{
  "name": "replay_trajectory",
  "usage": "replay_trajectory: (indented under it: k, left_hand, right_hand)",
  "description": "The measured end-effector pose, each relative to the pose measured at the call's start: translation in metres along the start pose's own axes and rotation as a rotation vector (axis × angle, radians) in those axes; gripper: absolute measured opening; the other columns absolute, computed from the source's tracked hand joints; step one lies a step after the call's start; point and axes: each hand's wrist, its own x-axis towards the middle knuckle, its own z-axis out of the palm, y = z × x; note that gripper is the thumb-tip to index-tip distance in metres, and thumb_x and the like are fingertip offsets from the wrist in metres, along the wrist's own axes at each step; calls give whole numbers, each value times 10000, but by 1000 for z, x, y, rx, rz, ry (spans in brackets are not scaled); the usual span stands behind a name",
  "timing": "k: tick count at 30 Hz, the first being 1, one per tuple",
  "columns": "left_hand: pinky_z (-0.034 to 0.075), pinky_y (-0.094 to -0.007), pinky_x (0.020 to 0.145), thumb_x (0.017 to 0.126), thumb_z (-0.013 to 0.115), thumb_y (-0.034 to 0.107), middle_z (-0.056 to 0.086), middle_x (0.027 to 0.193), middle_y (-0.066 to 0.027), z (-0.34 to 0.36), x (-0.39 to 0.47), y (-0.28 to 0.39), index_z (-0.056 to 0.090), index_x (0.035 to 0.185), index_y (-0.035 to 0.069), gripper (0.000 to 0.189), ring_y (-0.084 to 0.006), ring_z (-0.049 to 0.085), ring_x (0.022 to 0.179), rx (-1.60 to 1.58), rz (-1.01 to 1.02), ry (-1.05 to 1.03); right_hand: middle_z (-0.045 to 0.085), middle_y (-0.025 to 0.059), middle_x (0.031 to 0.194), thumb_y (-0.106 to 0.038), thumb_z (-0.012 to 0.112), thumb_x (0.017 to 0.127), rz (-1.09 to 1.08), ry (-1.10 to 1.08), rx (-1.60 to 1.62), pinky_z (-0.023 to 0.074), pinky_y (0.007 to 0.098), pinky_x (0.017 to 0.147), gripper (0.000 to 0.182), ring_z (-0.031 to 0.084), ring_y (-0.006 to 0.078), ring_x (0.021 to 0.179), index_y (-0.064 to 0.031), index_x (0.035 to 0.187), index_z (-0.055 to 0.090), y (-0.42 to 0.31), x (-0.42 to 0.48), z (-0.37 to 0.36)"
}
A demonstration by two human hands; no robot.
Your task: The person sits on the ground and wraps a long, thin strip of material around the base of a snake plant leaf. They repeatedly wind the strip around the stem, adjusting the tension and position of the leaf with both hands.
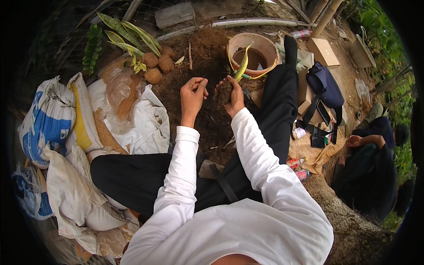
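Note:
My right hand (234,96) grips the root ball (222,94) of a small snake plant (244,63), whose yellow-edged leaf points up and away from me. To its left, my left hand (194,97) is raised with thumb and fingertips pinched together; whether anything small is between them cannot be told. Below both hands lies dark loose soil (212,129). Just beyond the plant stands a terracotta-coloured pot (253,38) with brown contents and a yellow cord along its side. Several round fibre-wrapped balls (153,76) lie at the upper left beside larger snake plant leaves (126,34).
Filled sacks (49,116) and a white plastic sheet (150,122) with brown coir lie left. On the right are a navy bag (324,84), cardboard box (323,52), phones (318,140) and bottles (294,163). Another person (371,159) crouches at far right.

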Motion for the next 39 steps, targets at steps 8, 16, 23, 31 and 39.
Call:
replay_trajectory:
  k: [8,16,23,31,39]
  left_hand:
    - [467,-264,668,811,793,98,700,843,-20,10,-11,29,772,962,28,168,-98,617,759,376,208,-320]
    - [503,-263,733,877,734,61,703,889,-27,8,-7,17,732,976,-5,120,-96,644,823,291,205,-264]
    - [541,-261,697,931,680,66,691,864,-40,-1,-1,13,687,1002,-12,105,-98,658,781,100,169,-166]
    - [557,-302,774,980,662,199,689,967,-78,-13,5,5,674,1077,-18,238,-148,668,894,185,128,-23]
    - [316,-441,1153,1083,381,351,466,1497,-179,66,-18,-1,502,1412,-12,504,-358,413,1403,555,440,54]
  right_hand:
    - [678,86,874,-288,622,965,-63,54,-89,541,364,705,230,653,217,779,-67,1025,627,-1,8,-11]
    - [679,88,861,-277,621,964,-35,76,-47,554,374,703,222,659,227,758,-65,1033,615,-5,6,-7]
    - [666,89,832,-257,633,959,-17,60,45,564,388,701,183,661,236,743,-77,975,602,-4,13,-10]
    - [655,83,818,-251,657,951,40,-41,125,565,400,735,186,663,246,768,-73,940,604,-3,15,-12]
    - [714,74,1030,-289,599,986,-304,-152,-298,538,327,819,333,666,170,886,-19,1162,678,23,10,-15]
